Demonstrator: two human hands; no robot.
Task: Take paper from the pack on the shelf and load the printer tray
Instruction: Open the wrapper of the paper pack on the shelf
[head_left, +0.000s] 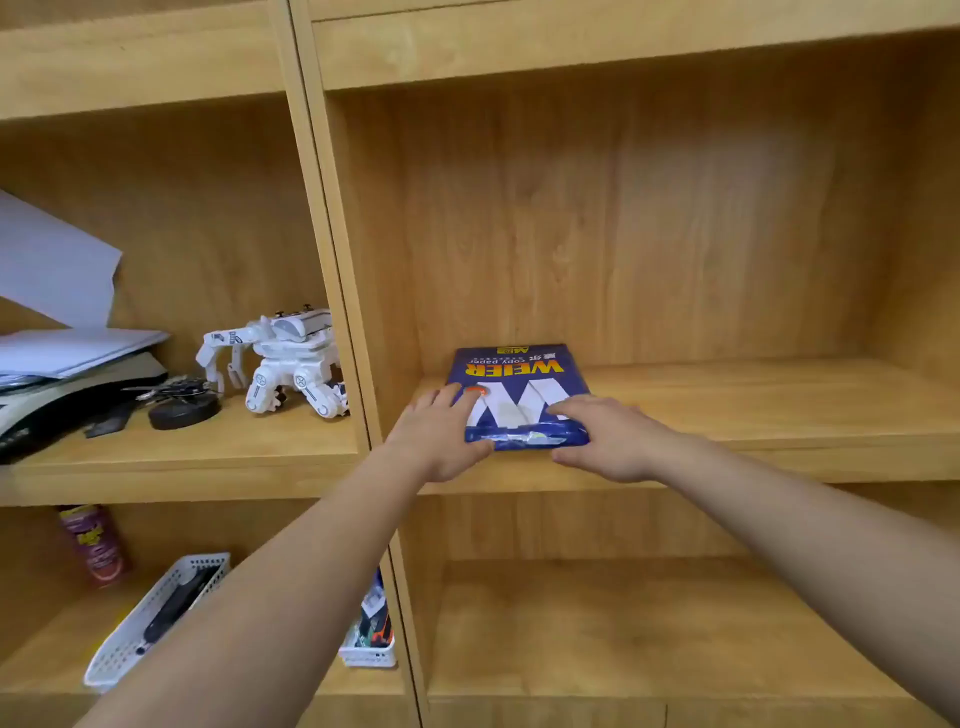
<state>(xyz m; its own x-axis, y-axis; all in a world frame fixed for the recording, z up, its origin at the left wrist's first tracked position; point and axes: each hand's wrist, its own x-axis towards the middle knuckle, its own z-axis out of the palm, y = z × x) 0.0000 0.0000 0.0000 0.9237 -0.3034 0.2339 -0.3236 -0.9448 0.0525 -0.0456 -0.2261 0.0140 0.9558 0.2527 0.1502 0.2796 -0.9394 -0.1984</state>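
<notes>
Far left of the paper pack (517, 395): loose white sheets (52, 291), then a white toy robot (280, 364), both past the wooden divider (337, 249). Left hand (436, 436) at the pack's near left corner, fingers spread on top, thumb at the front edge. Blue pack flat on the shelf (753, 410), near its front. Right hand (613, 436) gripping the near right corner the same way. Probably step one: getting the paper. Next, likely pull the pack forward or open the torn front end. No printer in sight.
</notes>
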